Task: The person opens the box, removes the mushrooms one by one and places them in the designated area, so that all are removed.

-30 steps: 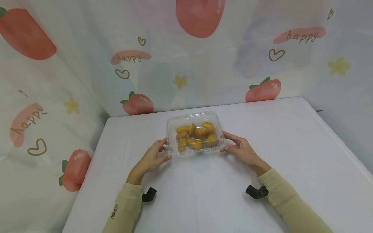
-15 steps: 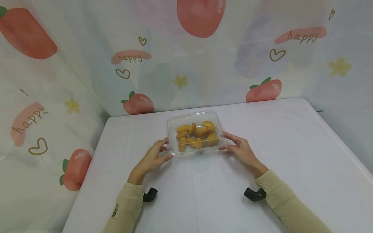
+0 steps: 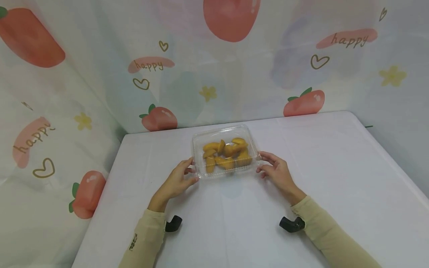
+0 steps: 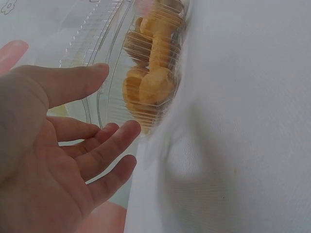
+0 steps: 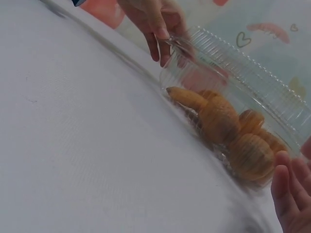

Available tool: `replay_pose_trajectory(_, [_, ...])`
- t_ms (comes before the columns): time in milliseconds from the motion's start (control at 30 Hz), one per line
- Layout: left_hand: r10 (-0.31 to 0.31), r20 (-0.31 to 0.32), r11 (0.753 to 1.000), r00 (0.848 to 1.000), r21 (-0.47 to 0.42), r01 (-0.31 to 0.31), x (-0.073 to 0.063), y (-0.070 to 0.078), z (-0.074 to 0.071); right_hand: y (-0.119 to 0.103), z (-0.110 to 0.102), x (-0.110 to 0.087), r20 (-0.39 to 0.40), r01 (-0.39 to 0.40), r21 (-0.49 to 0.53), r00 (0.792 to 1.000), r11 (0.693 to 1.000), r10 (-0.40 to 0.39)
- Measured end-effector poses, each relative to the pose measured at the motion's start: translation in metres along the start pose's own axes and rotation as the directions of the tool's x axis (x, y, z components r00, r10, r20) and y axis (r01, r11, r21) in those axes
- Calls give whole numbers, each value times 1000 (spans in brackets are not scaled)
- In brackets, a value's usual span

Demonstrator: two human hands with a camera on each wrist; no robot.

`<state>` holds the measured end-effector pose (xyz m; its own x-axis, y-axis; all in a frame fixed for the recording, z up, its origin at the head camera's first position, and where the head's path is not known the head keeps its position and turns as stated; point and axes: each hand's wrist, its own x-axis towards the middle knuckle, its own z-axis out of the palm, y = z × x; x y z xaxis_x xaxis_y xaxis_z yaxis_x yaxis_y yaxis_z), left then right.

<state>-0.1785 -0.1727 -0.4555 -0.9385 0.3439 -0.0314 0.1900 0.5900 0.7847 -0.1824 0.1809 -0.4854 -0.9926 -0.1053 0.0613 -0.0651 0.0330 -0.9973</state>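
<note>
A clear plastic food box stands on the white-covered table, its see-through lid looking closed. Inside lie several yellow-brown, mushroom-shaped pieces. At the box's near left corner is my left hand; its thumb and index finger hold the rim, while the lower fingers spread beside the wall in the left wrist view. My right hand is at the right side, index fingertip against the edge and thumb slightly off it. In the right wrist view the right fingers are fairly straight beside the wall; part of that hand is out of frame.
The white tablecloth extends around the box. Behind the table hangs a printed fabric backdrop with fruit and hearts. A black curved piece sits at each wrist, the left one and the right one.
The box has shifted slightly toward the back of the table. My left hand stays at its corner. My right thumb has drawn a little away from the box's near right corner.
</note>
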Motion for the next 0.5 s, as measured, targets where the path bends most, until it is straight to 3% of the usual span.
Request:
replay_pose_trajectory(200, [-2, 7, 1000, 1000, 2, 2, 1, -1, 1, 2, 0, 2, 25, -10, 92, 1000, 996, 7])
replay_pose_trajectory(500, [-6, 13, 1000, 1000, -2, 6, 1, 0, 1, 5, 0, 3, 19, -42, 150, 999, 988, 40])
